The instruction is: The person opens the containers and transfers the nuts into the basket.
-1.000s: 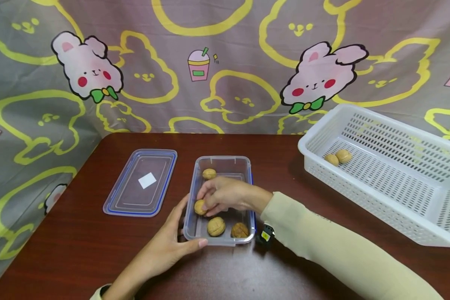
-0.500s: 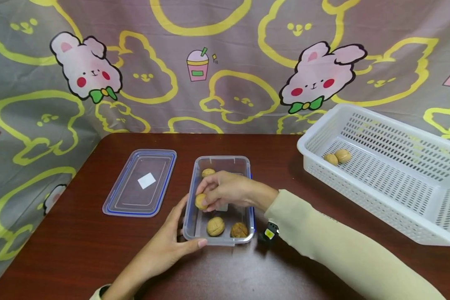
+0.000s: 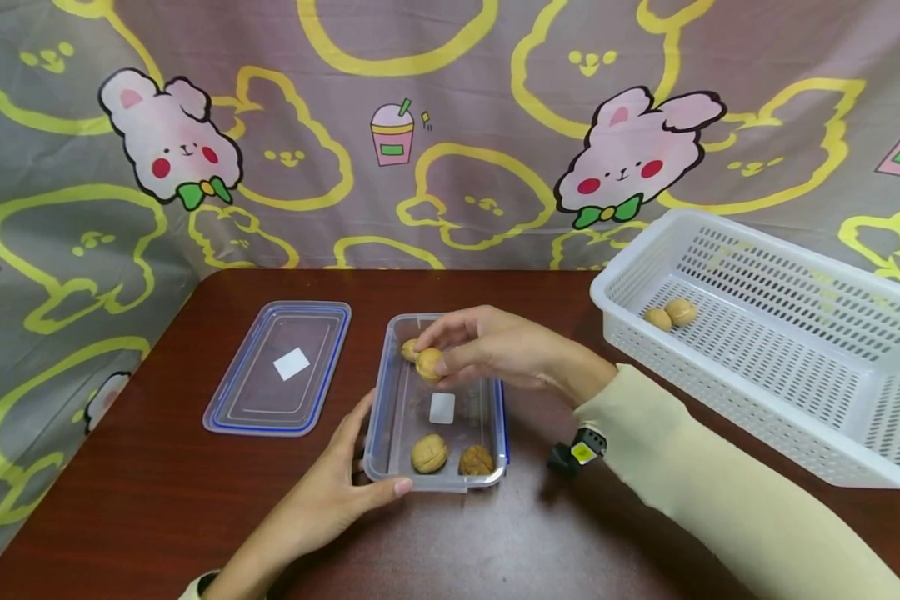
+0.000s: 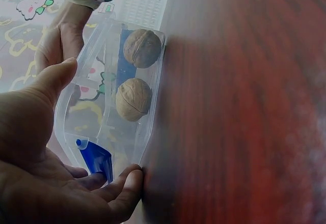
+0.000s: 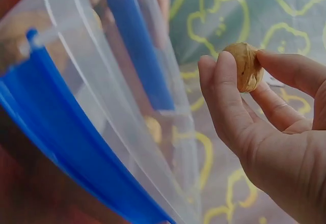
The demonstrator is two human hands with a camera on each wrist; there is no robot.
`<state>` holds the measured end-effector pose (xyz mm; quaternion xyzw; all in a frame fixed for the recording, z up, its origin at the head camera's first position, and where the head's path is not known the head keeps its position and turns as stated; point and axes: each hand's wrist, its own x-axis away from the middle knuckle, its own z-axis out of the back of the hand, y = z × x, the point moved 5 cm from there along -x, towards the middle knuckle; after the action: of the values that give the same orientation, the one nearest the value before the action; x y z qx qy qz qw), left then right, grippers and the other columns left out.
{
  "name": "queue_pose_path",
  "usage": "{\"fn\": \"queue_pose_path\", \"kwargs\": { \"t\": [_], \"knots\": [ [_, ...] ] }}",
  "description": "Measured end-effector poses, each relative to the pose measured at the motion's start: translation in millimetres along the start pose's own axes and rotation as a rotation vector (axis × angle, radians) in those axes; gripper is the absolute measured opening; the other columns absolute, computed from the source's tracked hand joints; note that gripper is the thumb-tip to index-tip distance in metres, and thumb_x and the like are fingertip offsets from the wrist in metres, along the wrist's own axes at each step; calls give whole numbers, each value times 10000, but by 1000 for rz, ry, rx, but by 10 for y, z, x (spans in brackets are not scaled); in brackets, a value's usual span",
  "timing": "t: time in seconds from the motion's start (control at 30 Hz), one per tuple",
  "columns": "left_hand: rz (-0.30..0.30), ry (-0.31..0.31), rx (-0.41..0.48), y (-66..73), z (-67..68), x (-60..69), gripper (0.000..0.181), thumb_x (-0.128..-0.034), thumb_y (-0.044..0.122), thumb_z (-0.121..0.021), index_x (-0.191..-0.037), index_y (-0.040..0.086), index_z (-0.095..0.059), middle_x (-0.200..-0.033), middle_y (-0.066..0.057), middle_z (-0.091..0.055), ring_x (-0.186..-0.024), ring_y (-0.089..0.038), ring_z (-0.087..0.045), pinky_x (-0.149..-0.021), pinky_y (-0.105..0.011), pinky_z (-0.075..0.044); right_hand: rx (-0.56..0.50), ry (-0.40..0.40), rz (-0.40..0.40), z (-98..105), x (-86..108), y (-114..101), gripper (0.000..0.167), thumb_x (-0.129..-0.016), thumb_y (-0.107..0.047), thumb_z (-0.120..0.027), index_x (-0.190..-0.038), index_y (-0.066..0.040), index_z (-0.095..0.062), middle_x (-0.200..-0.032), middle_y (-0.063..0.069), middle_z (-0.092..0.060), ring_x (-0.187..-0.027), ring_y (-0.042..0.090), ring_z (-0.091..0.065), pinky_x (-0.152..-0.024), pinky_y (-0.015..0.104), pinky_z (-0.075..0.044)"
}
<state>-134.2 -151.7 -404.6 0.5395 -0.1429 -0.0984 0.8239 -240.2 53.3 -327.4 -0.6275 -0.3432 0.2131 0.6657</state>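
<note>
1 walnut (image 3: 430, 365) is pinched between the thumb and fingertips of the right hand (image 3: 498, 350), over the clear box (image 3: 412, 417) and slightly toward 12 o'clock of its center. The fingertip hold probably suits a small, hard, rounded shell and saves room between narrow walls. The left hand (image 3: 335, 492) grips the box between 7 and 8 o'clock, thumb at the near rim, presumably to stop a light container sliding on the desk (image 3: 157, 483). Inside, a pale walnut (image 3: 429, 454) lies at 6 o'clock, a darker walnut (image 3: 476, 460) at 5 o'clock and a far walnut (image 3: 408, 350) at 11 o'clock. The lid (image 3: 277, 396) lies flat toward 9 o'clock, apart from the box, which likely leaves the mouth accessible. Between 2 and 3 o'clock stands a perforated basket (image 3: 780, 333) with 2 more walnuts (image 3: 681, 312) side by side.

The held shell partly covers the far walnut; whether they touch cannot be told, nor can the exact height above the rim. Left fingers vanish behind the wall in the head view; the left wrist view shows them curled beside a blue latch (image 4: 97, 158). The frame cuts off the basket toward 3 o'clock.
</note>
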Motion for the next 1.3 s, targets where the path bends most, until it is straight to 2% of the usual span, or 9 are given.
{"fn": "queue_pose_path", "kwargs": {
  "t": [0.2, 0.4, 0.6, 0.83, 1.13, 1.23, 1.3],
  "knots": [
    [5, 11, -9, -1, -3, -3, 1125, -882, 271, -863, -1690, 174, -86, -1665, -251, -275, -1401, -399, -507, -986, -301, -529, 55, 102, 33, 296, 226, -196, 335, -956, 27, -648, -1291, 17, -644, -1222, 141, -689, -1039, 251, -688, -981, 450, -595],
    [31, 21, -33, 0, 3, 8, 1128, -879, 293, -866, -1691, 191, -91, -1684, -229, -241, -1435, -432, -467, -1033, -391, -520, 54, 196, 54, 631, 503, -384, 300, -968, 10, -670, -1267, -15, -666, -1181, 95, -723, -1051, 263, -696, -967, 387, -602],
    [26, 23, -32, 3, 3, 7, 1130, -876, 284, -868, -1690, 180, -92, -1683, -228, -240, -1425, -420, -481, -1015, -352, -521, -10, 250, 108, 973, 821, -534, 238, -990, 2, -657, -1206, -76, -721, -1227, 100, -725, -1089, 269, -714, -978, 353, -593],
    [27, 22, -43, 1, 11, 9, 1137, -875, 300, -868, -1692, 186, -86, -1686, -229, -241, -1420, -396, -490, -1012, -330, -510, -185, 202, 189, 1533, 1209, -486, 359, -1050, 76, -487, -1326, -50, -678, -1359, 105, -665, -1183, 301, -710, -1000, 360, -585],
    [35, 16, -49, 0, 9, 4, 1138, -876, 306, -867, -1693, 194, -83, -1682, -219, -255, -1409, -376, -500, -989, -314, -528, -474, 94, 291, 2150, 1716, -293, 501, -1058, 165, -262, -1389, 52, -622, -1395, 201, -658, -1225, 427, -686, -1029, 432, -561],
    [34, 18, -55, 3, 12, 5, 1136, -877, 313, -866, -1693, 196, -84, -1685, -218, -246, -1415, -386, -495, -997, -333, -528, -516, 47, 301, 2305, 1850, -193, 532, -1055, 177, -201, -1408, 79, -588, -1412, 224, -641, -1251, 436, -667, -1052, 449, -544],
    [40, 21, -65, 1, 12, 6, 1137, -875, 324, -868, -1693, 205, -87, -1687, -210, -243, -1421, -390, -489, -1007, -343, -524, -501, 46, 292, 2412, 1923, -108, 546, -1052, 183, -188, -1417, 73, -579, -1418, 210, -637, -1260, 417, -666, -1052, 446, -546]
  ]
}}
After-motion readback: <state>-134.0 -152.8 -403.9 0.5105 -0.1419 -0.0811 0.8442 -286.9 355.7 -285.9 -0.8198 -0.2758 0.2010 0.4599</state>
